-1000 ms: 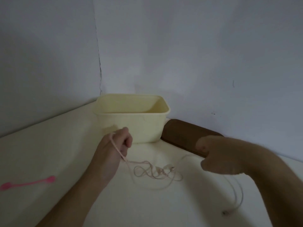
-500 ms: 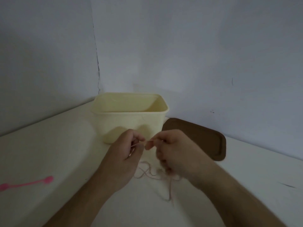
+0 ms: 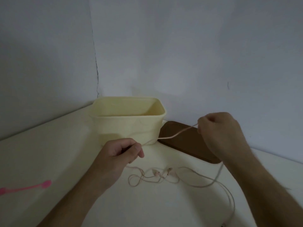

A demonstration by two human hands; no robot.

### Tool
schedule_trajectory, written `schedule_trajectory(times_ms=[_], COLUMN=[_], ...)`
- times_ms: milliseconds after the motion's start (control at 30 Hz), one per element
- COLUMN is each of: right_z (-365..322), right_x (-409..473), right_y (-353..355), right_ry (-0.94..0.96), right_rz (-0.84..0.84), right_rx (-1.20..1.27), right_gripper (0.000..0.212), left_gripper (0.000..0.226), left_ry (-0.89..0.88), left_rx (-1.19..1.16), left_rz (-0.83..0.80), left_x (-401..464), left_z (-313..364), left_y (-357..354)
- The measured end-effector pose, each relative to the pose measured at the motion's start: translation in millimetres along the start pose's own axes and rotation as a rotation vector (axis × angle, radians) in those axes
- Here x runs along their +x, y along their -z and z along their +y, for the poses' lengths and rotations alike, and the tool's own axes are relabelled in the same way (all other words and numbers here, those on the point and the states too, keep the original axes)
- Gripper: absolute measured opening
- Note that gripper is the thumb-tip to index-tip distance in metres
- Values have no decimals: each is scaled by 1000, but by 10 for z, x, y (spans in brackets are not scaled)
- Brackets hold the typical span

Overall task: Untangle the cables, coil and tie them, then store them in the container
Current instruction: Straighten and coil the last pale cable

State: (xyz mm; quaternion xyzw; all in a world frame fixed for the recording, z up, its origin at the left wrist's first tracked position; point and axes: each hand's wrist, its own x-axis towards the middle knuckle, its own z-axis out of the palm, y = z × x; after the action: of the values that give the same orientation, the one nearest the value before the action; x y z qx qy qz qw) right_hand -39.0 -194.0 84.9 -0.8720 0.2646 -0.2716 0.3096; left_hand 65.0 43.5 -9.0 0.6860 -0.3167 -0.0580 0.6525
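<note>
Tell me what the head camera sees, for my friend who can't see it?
Two hands, left hand and right hand, stretch a thin pink cable before a cream container. More cable lies tangled on the table, near a pink tie.

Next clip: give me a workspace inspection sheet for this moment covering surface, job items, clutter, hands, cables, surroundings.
Surface: pale table, dimly lit.
Job's things: cream container stands open at the back, and nothing shows in the part of its inside that is visible; pink cable tie lies flat at the left, untouched.
Clutter: brown lid lies flat right of the container.
Hands: left hand and right hand each grip the earphone cable, a span stretched between them.
Cables: the rest lies in loose tangled loops with the earbuds on the table; one strand runs off toward the lower right.
Surroundings: plain grey walls meeting in a corner.
</note>
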Motion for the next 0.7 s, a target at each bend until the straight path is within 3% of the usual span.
schedule_trajectory(times_ms=[100,167,233,300,400,433,533,700], right_z=[-51,-151,-281,-312,-257,-238,-251,-37], right_x=[-82,-193,-359,-483,-464,-413,-237,35], right_y=[-115,-204,-311,-471,-578,-536,-290,-22], right_ry=[167,370,430,462,537,508,254,-107], right_rz=[-131,-361,-611,-697,-578,-553,-463,58], right_rx=[-437,-327,-88,-79,-195,-167,36,374], right_gripper=[17,40,66,69,28,24,30,24], left_gripper=[26,25,27,26,28,31,46,38], left_ry=[2,-23,-43,-62,-27,-7,70,56], left_rx=[-1,36,21,-38,-31,0,38,-445], left_rz=[-17,-28,-67,-96,-39,-2,72,49], left_x=[-9,-16,-17,-19,-20,-18,-19,32], left_z=[-7,2,-9,-11,31,33,64,86], left_y=[-40,-119,-180,-190,-142,-125,-41,89])
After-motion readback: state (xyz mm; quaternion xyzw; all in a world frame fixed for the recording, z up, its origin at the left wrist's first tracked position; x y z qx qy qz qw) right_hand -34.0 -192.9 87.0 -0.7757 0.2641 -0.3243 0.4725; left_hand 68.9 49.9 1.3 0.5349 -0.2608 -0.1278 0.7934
